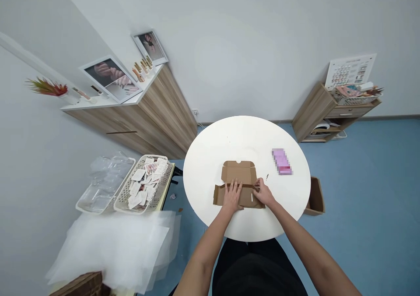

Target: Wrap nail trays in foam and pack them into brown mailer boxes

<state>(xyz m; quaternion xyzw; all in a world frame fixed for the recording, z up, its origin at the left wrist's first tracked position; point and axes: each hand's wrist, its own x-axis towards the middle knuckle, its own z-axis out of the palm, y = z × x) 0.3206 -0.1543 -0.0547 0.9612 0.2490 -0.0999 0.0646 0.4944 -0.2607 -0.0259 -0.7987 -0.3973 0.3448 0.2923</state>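
A brown cardboard box [239,173] lies unfolded on the white round table [210,149], its notched lid panel pointing away from me. My left hand [232,195] rests flat on the near panel with its fingers spread. At the box's right side, my right hand [262,193] has its thumb and fingers closed on a cardboard flap near the crease. A small white strip shows on the panel beside that hand. To the right on the table is a blurred purple item [282,161], apart from both hands.
At left, a side table carries a white basket of packets [144,184], a basket of clear plastic [108,182] and white sheets [114,248]. A wooden cabinet [164,107] stands behind them. On the floor at right is an open cardboard carton [316,195], near a small shelf [315,112].
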